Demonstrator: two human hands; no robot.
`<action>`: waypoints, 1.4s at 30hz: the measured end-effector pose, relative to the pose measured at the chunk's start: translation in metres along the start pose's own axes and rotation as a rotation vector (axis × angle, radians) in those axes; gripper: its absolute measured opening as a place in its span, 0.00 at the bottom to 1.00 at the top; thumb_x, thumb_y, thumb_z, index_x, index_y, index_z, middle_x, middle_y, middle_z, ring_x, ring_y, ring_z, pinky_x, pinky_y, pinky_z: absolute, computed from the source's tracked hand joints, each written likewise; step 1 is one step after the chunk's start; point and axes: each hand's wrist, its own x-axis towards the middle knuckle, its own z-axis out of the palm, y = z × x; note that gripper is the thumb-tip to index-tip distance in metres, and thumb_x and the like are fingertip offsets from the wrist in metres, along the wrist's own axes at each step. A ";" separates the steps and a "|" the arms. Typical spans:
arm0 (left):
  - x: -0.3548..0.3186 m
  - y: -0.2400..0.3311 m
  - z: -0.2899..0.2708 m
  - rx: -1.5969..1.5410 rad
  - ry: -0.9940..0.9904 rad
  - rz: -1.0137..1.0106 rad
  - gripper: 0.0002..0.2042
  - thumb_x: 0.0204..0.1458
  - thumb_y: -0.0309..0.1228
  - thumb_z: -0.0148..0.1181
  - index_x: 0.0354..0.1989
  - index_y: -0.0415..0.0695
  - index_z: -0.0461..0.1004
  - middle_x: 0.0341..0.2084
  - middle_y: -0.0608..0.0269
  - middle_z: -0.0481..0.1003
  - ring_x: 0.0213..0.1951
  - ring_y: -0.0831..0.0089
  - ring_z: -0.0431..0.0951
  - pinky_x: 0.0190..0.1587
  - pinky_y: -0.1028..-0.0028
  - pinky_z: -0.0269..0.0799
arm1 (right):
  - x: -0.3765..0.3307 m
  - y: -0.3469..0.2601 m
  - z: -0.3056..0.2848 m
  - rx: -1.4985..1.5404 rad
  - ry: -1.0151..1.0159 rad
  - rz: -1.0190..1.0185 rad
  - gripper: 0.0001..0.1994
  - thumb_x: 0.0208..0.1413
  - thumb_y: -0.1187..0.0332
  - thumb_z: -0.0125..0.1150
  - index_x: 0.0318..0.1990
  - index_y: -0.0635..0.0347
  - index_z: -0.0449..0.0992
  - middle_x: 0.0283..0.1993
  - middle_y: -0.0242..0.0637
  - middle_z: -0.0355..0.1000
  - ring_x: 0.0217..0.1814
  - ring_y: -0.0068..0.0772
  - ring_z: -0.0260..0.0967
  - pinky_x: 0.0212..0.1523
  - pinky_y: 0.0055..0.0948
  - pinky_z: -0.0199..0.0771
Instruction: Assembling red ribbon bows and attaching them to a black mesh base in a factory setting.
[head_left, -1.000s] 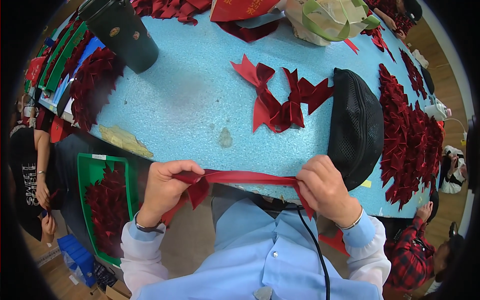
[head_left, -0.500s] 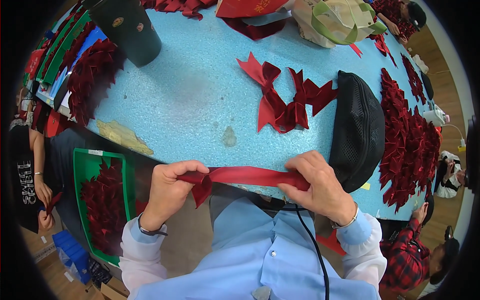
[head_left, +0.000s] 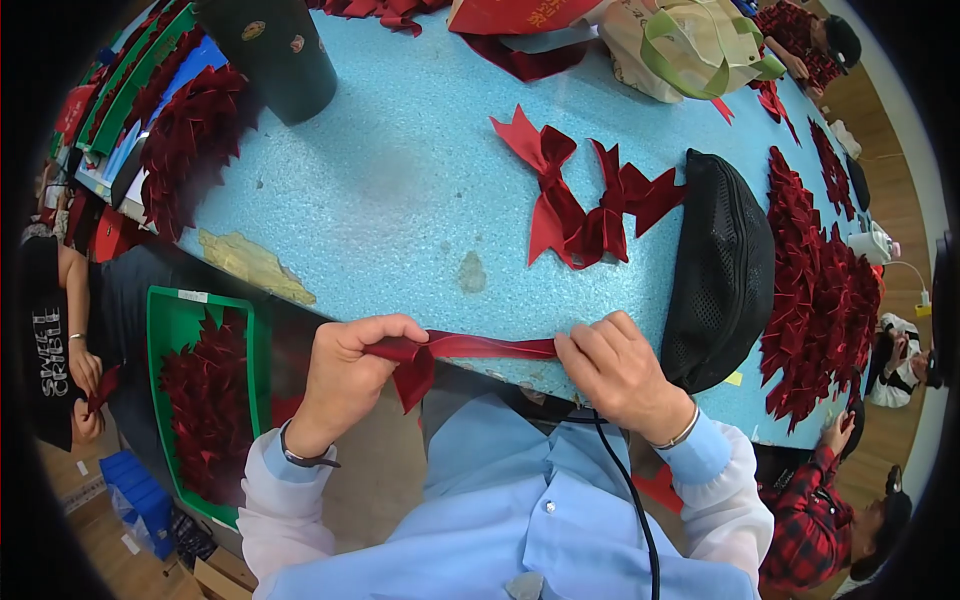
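Observation:
A dark red ribbon (head_left: 490, 346) stretches between my hands over the table's front edge. My left hand (head_left: 352, 370) is closed on its left part, where a folded tail hangs below the fingers. My right hand (head_left: 622, 378) pinches the other end, thumb against fingers. Two tied red ribbon bows (head_left: 585, 210) lie on the blue table (head_left: 390, 250) beyond my hands. Right of them sits a black mesh zip pouch (head_left: 718, 275), near my right hand.
Left of me is a green bin (head_left: 255, 390) of red bows. A dark tumbler (head_left: 275, 60) and a bow pile (head_left: 195, 135) stand far left. Bow heaps (head_left: 815, 300) line the right side; a cream tote bag (head_left: 680, 50) lies behind. Other people sit at both sides.
My right hand has shifted its grip a little left along the ribbon, and its fingers are closed tighter. The ribbon between my hands is narrower, seemingly folded. My left hand keeps its hold.

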 end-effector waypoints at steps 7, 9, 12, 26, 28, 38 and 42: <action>-0.006 0.002 0.006 0.076 0.008 0.033 0.19 0.35 0.10 0.42 0.33 0.36 0.77 0.25 0.63 0.77 0.29 0.80 0.75 0.34 0.82 0.70 | -0.001 -0.008 -0.001 -0.280 -0.085 -0.083 0.17 0.34 0.76 0.56 0.36 0.75 0.72 0.32 0.43 0.66 0.30 0.33 0.64 0.31 0.30 0.64; -0.008 0.002 0.007 0.174 0.014 0.125 0.19 0.34 0.10 0.44 0.33 0.37 0.77 0.25 0.62 0.77 0.28 0.78 0.76 0.33 0.80 0.71 | -0.001 -0.007 -0.001 -0.295 -0.114 -0.054 0.17 0.34 0.75 0.56 0.37 0.75 0.71 0.32 0.43 0.66 0.30 0.34 0.64 0.31 0.30 0.64; -0.006 0.001 0.006 0.368 0.032 0.313 0.20 0.32 0.10 0.46 0.33 0.39 0.78 0.25 0.58 0.77 0.27 0.73 0.77 0.32 0.78 0.72 | 0.001 -0.002 -0.001 -0.281 -0.118 -0.033 0.17 0.34 0.75 0.56 0.37 0.75 0.71 0.32 0.43 0.66 0.30 0.34 0.63 0.32 0.31 0.65; 0.010 0.000 0.000 0.624 0.094 0.689 0.21 0.26 0.12 0.54 0.34 0.43 0.78 0.25 0.61 0.77 0.27 0.64 0.74 0.29 0.71 0.70 | 0.008 0.001 -0.003 -0.144 -0.142 0.009 0.16 0.36 0.76 0.56 0.38 0.72 0.71 0.30 0.40 0.64 0.30 0.35 0.62 0.34 0.32 0.65; 0.014 0.002 -0.006 0.649 0.031 0.715 0.21 0.26 0.12 0.54 0.33 0.43 0.78 0.25 0.61 0.77 0.27 0.64 0.74 0.29 0.71 0.69 | 0.007 0.004 -0.003 -0.106 -0.125 0.026 0.16 0.36 0.77 0.57 0.38 0.71 0.71 0.30 0.40 0.64 0.30 0.35 0.62 0.34 0.32 0.65; 0.032 0.016 -0.015 0.647 -0.206 0.573 0.20 0.27 0.11 0.49 0.30 0.42 0.78 0.22 0.59 0.76 0.26 0.61 0.72 0.30 0.68 0.69 | 0.009 0.013 -0.001 0.022 -0.094 0.156 0.13 0.37 0.79 0.58 0.36 0.69 0.71 0.25 0.38 0.62 0.28 0.35 0.62 0.31 0.32 0.64; 0.042 0.029 -0.013 0.690 -0.263 0.443 0.20 0.27 0.11 0.48 0.30 0.42 0.78 0.22 0.59 0.76 0.27 0.60 0.71 0.30 0.66 0.68 | 0.008 0.016 -0.001 -0.138 -0.157 0.048 0.13 0.38 0.77 0.58 0.36 0.70 0.71 0.25 0.38 0.62 0.27 0.34 0.61 0.30 0.30 0.63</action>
